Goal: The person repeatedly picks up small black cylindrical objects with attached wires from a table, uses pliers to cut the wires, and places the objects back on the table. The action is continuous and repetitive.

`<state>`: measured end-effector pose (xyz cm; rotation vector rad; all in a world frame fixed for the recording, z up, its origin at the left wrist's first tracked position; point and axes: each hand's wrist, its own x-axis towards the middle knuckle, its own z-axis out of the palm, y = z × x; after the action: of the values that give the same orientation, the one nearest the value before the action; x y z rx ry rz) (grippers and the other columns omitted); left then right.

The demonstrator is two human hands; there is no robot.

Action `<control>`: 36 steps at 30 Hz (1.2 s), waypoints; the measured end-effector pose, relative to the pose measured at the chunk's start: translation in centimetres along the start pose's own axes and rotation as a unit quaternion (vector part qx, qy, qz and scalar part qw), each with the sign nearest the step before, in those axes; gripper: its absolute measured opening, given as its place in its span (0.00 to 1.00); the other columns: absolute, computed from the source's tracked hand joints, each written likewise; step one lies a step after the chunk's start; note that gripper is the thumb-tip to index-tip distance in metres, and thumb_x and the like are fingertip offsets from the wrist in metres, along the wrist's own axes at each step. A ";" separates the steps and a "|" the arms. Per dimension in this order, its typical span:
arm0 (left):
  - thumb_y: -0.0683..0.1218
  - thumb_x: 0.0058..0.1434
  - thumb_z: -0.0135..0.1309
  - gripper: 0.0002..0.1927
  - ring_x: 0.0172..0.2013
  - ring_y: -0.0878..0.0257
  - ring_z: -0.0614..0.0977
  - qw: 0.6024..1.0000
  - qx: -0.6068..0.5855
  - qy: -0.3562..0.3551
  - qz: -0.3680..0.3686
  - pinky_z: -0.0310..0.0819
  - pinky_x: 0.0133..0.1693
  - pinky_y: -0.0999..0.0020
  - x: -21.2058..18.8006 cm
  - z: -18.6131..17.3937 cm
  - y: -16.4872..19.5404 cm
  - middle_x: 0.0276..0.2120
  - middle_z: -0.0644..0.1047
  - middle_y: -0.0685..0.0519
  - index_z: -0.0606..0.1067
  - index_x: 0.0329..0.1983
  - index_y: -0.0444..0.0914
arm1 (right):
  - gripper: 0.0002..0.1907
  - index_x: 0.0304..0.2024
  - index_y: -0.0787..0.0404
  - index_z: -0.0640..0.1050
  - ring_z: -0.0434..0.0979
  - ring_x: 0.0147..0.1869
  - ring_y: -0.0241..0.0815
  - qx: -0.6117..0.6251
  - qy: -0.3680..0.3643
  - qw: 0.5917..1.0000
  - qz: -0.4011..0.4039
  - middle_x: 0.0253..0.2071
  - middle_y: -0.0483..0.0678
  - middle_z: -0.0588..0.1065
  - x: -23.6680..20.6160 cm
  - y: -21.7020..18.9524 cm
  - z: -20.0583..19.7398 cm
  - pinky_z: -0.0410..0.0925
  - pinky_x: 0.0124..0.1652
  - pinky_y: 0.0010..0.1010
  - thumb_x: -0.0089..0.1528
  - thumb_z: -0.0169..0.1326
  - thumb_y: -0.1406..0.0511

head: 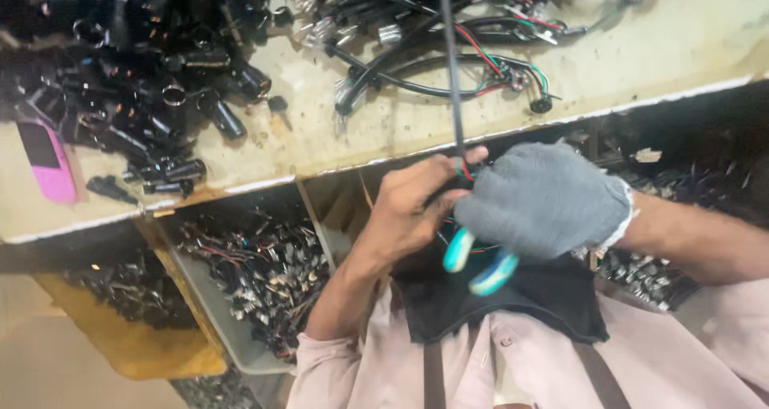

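Holding one black cable (453, 72), two hands, left (416, 209), gloved right (545, 201)

Head view, steeply down, near workbench (384, 137)

Your surface (641, 64) carries a heap of black cylindrical parts (152, 80) at upper left, a pink flat object (50, 165) beside it, looped wire harnesses (465, 64) at top. Below: a grey bin of small connectors (256, 281), a yellow tray (136, 345).
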<state>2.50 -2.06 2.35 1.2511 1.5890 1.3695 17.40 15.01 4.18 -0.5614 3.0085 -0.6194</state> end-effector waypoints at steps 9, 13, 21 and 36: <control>0.44 0.70 0.61 0.14 0.38 0.58 0.82 0.997 -0.067 0.027 0.025 0.77 0.42 0.65 -1.0 -0.6 -0.7 0.41 0.78 0.46 0.75 0.55 0.34 | 0.06 0.39 0.60 0.72 0.67 0.26 0.44 0.362 0.384 0.821 0.218 0.28 0.49 0.69 -0.5 -2.6 1.9 0.62 0.26 0.34 0.66 0.55 0.65; 0.46 0.61 0.64 0.21 0.28 0.57 0.75 0.999 -0.013 0.003 0.043 0.69 0.32 0.63 -0.8 -0.4 -0.8 0.29 0.72 0.48 0.77 0.54 0.32 | 0.07 0.39 0.62 0.70 0.64 0.25 0.42 0.329 0.373 0.841 0.213 0.28 0.49 0.67 1.7 -2.0 2.7 0.60 0.25 0.32 0.68 0.55 0.67; 0.46 0.67 0.63 0.22 0.37 0.50 0.80 0.902 0.431 0.013 0.014 0.73 0.37 0.54 1.6 -4.6 -2.6 0.40 0.78 0.48 0.74 0.62 0.38 | 0.06 0.45 0.66 0.72 0.61 0.25 0.40 0.378 0.499 0.711 0.321 0.30 0.50 0.67 1.3 3.2 0.6 0.57 0.27 0.29 0.75 0.56 0.72; 0.47 0.69 0.60 0.22 0.73 0.40 0.60 0.821 0.555 0.086 -0.102 0.54 0.71 0.43 -2.9 -14.4 -6.8 0.73 0.61 0.41 0.73 0.64 0.37 | 0.11 0.43 0.61 0.78 0.77 0.33 0.51 -0.174 0.189 0.880 0.399 0.34 0.52 0.74 -3.2 3.2 1.4 0.66 0.31 0.39 0.63 0.68 0.67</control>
<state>-11.50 -9.26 -1.54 1.4859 2.7150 0.3093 19.47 18.31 1.47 0.8955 3.2719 -0.1281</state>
